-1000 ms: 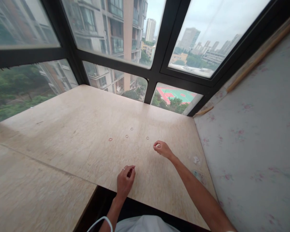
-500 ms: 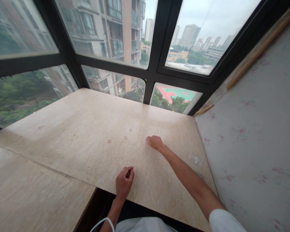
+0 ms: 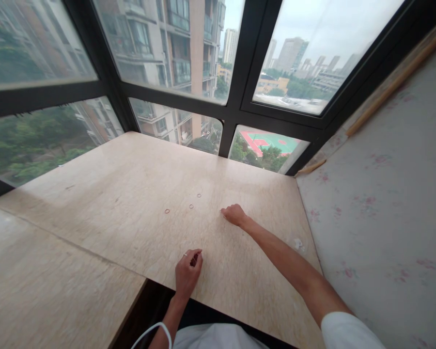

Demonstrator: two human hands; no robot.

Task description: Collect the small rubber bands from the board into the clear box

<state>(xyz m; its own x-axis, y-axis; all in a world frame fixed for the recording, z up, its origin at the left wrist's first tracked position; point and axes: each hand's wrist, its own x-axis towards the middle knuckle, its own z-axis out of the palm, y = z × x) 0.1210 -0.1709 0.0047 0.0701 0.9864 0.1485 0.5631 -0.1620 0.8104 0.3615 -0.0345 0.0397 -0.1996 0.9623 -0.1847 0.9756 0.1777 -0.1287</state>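
Three small thin rings lie apart on the beige stone surface (image 3: 131,169): a reddish ring (image 3: 167,211), one ring (image 3: 191,206) to its right, and another ring (image 3: 199,196) farther back. My right hand (image 3: 234,214) is closed in a pinch on the surface to the right of these; what is at its fingertips is too small to make out. Nearer the front edge, my left hand (image 3: 189,271) is curled, with several thin dark-red rings partly visible inside its fingers.
Small clear plastic scraps (image 3: 298,244) lie at the right by the flowered wall (image 3: 370,232). Dark window frames (image 3: 174,99) border the back. A white cable (image 3: 154,330) loops beside my left forearm. A dark gap (image 3: 141,310) cuts into the front edge.
The view has shifted slightly. The ring that showed at my right fingertips is no longer distinct, and those fingers sit marginally lower. My left hand keeps its curled pose.
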